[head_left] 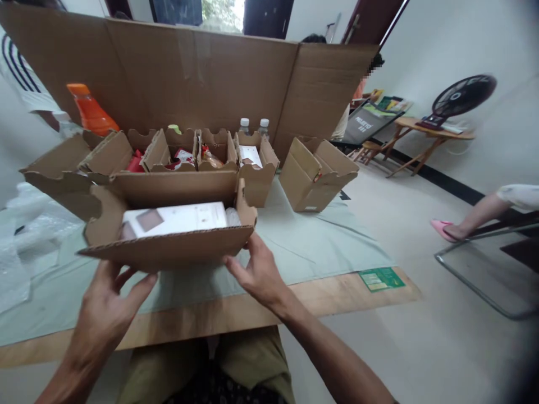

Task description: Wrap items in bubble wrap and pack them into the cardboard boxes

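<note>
An open cardboard box [168, 249] sits raised at the table's near edge, with a flat white packet [174, 219] lying inside it. My left hand [107, 303] is under the box's front left corner, fingers curled against the cardboard. My right hand [256, 272] grips the front right corner, thumb and fingers on the flap.
A row of open cardboard boxes [189, 154] with goods stands behind, another empty box [315, 177] to the right. An orange bottle [90, 112] and a tall cardboard screen [189, 73] are at the back. Bubble wrap [25, 235] lies left. A person's leg [475, 216] and fan [461, 95] are right.
</note>
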### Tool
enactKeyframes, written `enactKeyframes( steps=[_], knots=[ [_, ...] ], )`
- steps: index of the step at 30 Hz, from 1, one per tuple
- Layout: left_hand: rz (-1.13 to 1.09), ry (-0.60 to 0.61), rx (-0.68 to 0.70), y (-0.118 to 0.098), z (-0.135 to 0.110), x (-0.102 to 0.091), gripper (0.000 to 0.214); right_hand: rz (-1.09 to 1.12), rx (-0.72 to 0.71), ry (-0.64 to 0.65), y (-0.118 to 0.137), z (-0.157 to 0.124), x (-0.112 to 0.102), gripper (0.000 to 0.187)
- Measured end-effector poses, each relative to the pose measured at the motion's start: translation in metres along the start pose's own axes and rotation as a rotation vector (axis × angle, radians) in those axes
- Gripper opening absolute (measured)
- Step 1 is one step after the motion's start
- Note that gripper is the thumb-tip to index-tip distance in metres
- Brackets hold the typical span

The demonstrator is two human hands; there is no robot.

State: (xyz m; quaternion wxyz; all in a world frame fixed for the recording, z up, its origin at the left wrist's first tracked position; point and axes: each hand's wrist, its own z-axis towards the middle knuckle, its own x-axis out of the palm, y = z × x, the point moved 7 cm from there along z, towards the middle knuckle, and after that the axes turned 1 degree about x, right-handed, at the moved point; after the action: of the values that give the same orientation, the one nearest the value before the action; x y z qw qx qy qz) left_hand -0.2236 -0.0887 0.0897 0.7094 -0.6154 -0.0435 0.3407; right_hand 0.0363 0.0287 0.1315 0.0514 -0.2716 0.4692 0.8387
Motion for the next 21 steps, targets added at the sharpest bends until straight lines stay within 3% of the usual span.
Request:
enactKeyframes(
  steps=[2,5,9,12,15,17,21],
  knots=[
    [-0.063,-0.037,0.031,-0.023,0.016,0.021,0.065,-0.004,0.055,-0.108,-0.010,0.003,-0.018,0.036],
    [-0.097,0.110,0.134,-0.052,0.019,0.078,0.051,-0.114,0.230,-0.293,-0.036,-0.027,-0.062,0.030],
    [-0.173,0.338,0.201,-0.065,0.023,0.151,0.054,-0.254,0.422,-0.491,-0.066,-0.084,-0.111,0.042],
    [-0.228,0.447,0.246,-0.069,0.052,0.201,0.061,-0.246,0.497,-0.552,-0.082,-0.113,-0.120,0.054],
    [-0.253,0.462,0.264,-0.066,0.084,0.245,0.061,-0.236,0.478,-0.493,-0.094,-0.131,-0.118,0.066],
    [-0.248,0.411,0.233,-0.054,0.093,0.266,0.067,-0.255,0.408,-0.459,-0.104,-0.137,-0.123,0.077],
    [-0.195,0.285,0.210,-0.020,0.067,0.283,0.076,-0.220,0.289,-0.446,-0.136,-0.128,-0.151,0.100]
  ],
)
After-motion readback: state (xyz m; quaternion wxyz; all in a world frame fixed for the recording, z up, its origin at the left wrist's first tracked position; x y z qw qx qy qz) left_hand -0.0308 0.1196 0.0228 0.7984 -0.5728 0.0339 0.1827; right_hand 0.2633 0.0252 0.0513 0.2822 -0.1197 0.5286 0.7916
